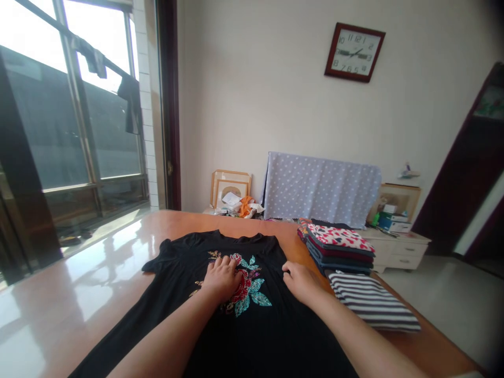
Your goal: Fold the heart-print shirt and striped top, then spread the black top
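Note:
A black short-sleeved shirt (240, 346) is spread out over the table, neckline away from me. Its chest bears a shiny design of red flowers and turquoise leaves (258, 286). My left hand (222, 275) rests on that design with its fingers laid over the cloth. At the shirt's right edge, near the shoulder, my right hand (297, 281) has its fingers pinched together on the fabric. The sleeve on the left lies stretched out, while the one on the right is not visible as a separate shape.
To the right on the glossy brown table (98, 294) are a stack of folded clothes (338, 249) and a folded striped garment (372, 299). Beyond stand a polka-dot cloth cover (321, 186) and a white cabinet (405, 252). A clock (354, 52) hangs on the wall.

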The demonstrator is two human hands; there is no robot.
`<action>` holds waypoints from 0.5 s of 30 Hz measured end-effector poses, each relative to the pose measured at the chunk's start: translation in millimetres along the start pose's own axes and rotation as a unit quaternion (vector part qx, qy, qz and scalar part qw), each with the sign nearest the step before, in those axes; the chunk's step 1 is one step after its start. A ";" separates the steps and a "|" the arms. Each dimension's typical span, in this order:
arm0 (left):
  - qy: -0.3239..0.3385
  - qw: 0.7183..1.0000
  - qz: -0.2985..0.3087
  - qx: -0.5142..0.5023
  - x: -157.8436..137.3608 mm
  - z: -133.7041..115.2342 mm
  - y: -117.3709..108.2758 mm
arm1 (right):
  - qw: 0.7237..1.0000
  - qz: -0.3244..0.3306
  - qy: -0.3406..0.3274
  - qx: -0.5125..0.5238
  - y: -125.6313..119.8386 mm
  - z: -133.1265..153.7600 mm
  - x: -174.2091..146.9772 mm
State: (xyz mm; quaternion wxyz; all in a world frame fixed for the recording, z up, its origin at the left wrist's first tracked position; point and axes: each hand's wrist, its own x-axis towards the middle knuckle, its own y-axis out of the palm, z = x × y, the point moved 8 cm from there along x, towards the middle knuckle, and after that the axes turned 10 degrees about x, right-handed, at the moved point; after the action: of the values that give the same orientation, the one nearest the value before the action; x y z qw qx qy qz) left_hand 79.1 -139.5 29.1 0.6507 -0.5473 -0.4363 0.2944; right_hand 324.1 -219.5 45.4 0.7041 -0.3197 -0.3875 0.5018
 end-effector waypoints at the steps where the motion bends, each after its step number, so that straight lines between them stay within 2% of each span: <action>1: 0.001 1.000 0.003 -0.001 -0.7 -0.3 -0.8 | 1.000 0.001 -0.014 -0.006 3.0 10.7 -1.4; 7: 0.000 1.000 0.024 -0.001 -5.2 -0.5 -1.6 | 0.997 0.044 -0.067 -0.004 46.6 60.0 -10.4; 10: -0.004 0.999 0.039 -0.009 -6.2 1.2 2.2 | 0.995 0.054 -0.080 -0.028 65.6 65.4 -16.0; 15: 0.002 0.997 0.060 -0.043 -3.2 5.5 8.0 | 0.992 0.022 -0.107 -0.064 73.5 61.2 -21.8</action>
State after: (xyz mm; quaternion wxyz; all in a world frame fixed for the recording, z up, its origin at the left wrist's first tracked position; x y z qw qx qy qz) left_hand 73.5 -137.9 20.7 0.6085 -0.6005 -0.4136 0.3130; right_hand 233.0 -215.1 9.2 0.6252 -0.3171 -0.4850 0.5228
